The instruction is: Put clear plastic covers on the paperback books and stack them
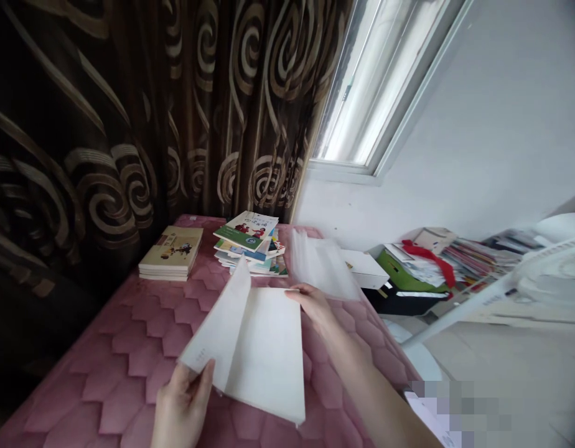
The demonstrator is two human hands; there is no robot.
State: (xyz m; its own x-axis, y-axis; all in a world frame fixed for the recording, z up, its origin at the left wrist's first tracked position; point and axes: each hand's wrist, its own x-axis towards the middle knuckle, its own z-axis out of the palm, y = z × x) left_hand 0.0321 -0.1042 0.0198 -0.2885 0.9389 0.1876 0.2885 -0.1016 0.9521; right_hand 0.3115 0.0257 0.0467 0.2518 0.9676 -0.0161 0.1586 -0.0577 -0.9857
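An opened book (269, 348) with blank pale pages lies tilted over the pink quilted surface in front of me. My left hand (185, 392) pinches the lower left corner of its raised cover (219, 336), which seems to have a clear plastic edge. At the top right corner of the book, my right hand (313, 305) grips the pages, fingers on the upper edge. Just beyond it rests a stack of clear plastic sleeves (320, 264). A pile of colourful books (250, 233) sits behind the opened one, and a neat stack of tan books (170, 252) stands to the left.
The pink quilted mattress (124, 348) carries everything near me. Behind it hangs a brown patterned curtain (241, 106), with a window (371, 81) beside it. On the right are a white box (366, 267), a green and black bin (404, 280) of papers, and a white fan (483, 295).
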